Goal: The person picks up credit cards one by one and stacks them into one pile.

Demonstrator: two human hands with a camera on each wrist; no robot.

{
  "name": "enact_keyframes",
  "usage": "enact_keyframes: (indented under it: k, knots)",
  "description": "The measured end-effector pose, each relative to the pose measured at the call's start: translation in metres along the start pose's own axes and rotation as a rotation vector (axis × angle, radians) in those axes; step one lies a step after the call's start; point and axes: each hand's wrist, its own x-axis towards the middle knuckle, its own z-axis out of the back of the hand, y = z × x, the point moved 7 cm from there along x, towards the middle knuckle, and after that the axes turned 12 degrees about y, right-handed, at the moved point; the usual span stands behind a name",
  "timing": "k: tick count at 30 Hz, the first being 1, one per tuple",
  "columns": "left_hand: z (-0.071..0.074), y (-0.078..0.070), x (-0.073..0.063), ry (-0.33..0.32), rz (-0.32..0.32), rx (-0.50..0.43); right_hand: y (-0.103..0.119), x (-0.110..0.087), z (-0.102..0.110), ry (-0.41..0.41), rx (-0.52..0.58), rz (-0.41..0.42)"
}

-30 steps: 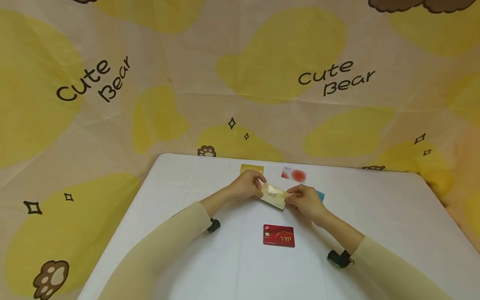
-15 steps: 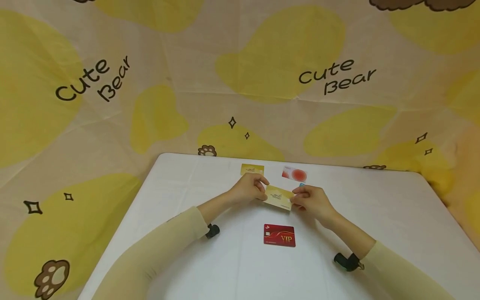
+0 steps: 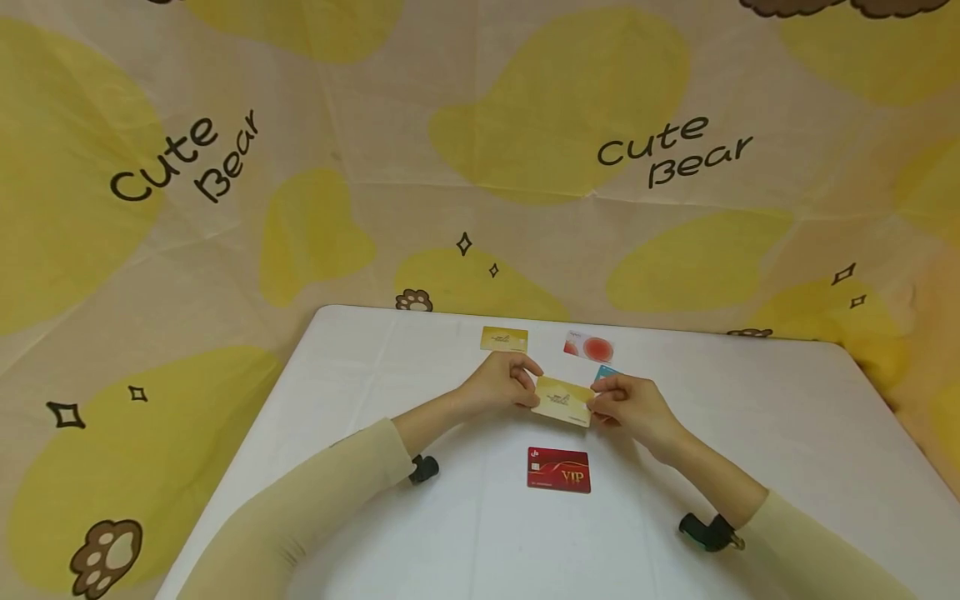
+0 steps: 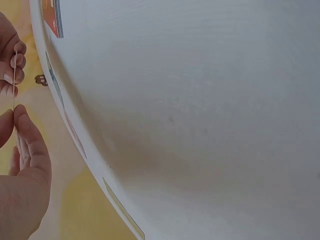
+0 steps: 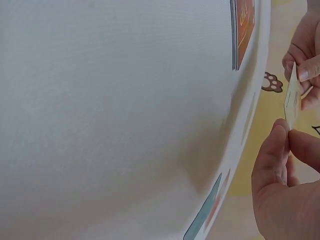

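Note:
Between both hands a pale gold card (image 3: 564, 401) is held up above the white table, its printed face toward the head camera. My left hand (image 3: 498, 381) pinches its left edge with thumb and fingers. At the opposite edge my right hand (image 3: 636, 410) pinches it the same way. The left wrist view shows the card (image 4: 15, 82) nearly edge-on. In the right wrist view the card (image 5: 292, 100) is seen at a slant between the two hands. A red VIP card (image 3: 558, 470) lies on the table nearer the person; in the right wrist view it looks like a thick stack.
Along the far side of the table (image 3: 420, 542) lie a yellow card (image 3: 504, 339) and a white card with red circles (image 3: 589, 347). A blue card (image 3: 604, 372) lies partly hidden behind the right hand. A patterned cloth (image 3: 525, 167) hangs behind the table.
Both hands have moved slightly right and toward the person with the pale gold card, which now faces the head camera more squarely. The yellow card behind has come into fuller view.

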Motion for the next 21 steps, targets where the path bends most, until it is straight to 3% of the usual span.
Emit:
enact_keyframes:
  k: [9,21]
  knots:
    - [-0.005,0.002,-0.005,0.013,0.013,-0.053,0.005,-0.008,-0.001,0.013,0.009,0.035]
    - [-0.012,0.005,-0.017,0.018,0.043,-0.063,0.0,-0.017,-0.007,0.045,-0.011,-0.004]
